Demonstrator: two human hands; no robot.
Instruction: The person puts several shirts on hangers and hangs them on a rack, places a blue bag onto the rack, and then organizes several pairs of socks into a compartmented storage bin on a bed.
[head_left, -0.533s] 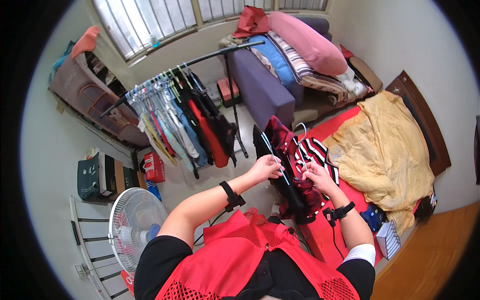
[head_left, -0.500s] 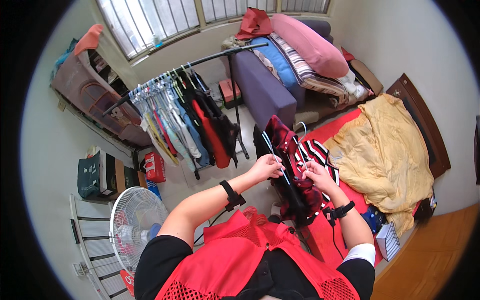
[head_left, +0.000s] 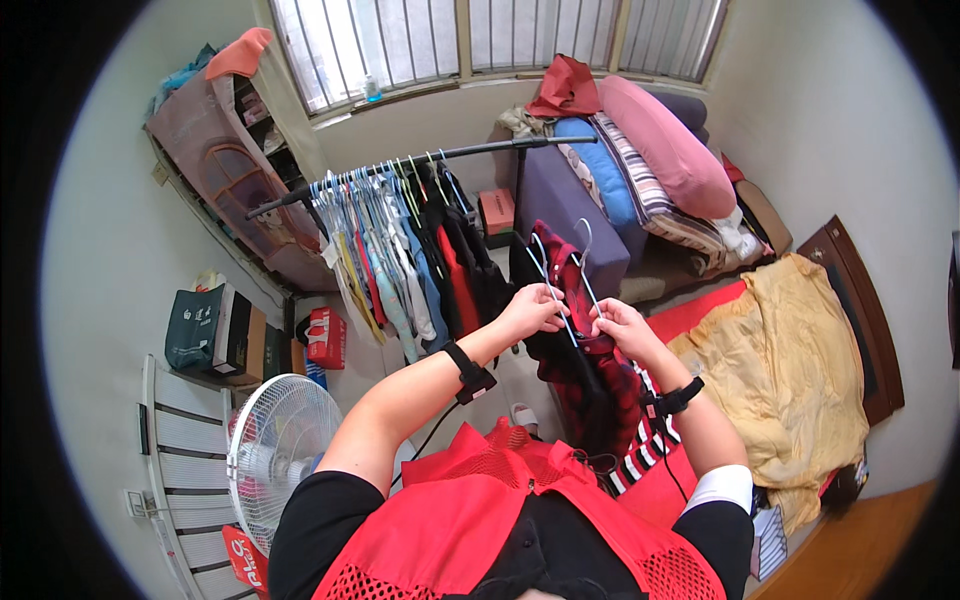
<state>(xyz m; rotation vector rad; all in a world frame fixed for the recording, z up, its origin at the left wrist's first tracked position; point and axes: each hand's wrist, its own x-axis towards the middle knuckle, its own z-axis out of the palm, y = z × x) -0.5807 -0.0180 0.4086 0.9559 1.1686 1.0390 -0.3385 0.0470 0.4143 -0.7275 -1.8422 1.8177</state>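
My left hand [head_left: 535, 311] is closed on a light blue hanger [head_left: 541, 262] that carries a black garment [head_left: 560, 362]. Close to its right, my right hand [head_left: 622, 326] pinches a pale hanger [head_left: 585, 238] with a red-and-black plaid shirt [head_left: 610, 385] on it. Both garments hang down side by side in front of my vest and partly overlap. Ahead to the left, a black clothes rack [head_left: 470, 153] holds a row of clothes on hangers, among them a red garment [head_left: 452, 275] between black ones.
A purple sofa [head_left: 570, 215] stands behind the rack's right end, piled with cushions and bedding. At right, a yellow blanket [head_left: 775, 370] lies on a red-covered bed, with a striped garment [head_left: 635, 462] at its near edge. A white fan [head_left: 285, 450] and boxes [head_left: 240, 340] are at left.
The view has shifted, bringing the rack lower and further right. Both hangers and their garments have lifted away from the bed, and the striped garment now lies nearer to me in the picture.
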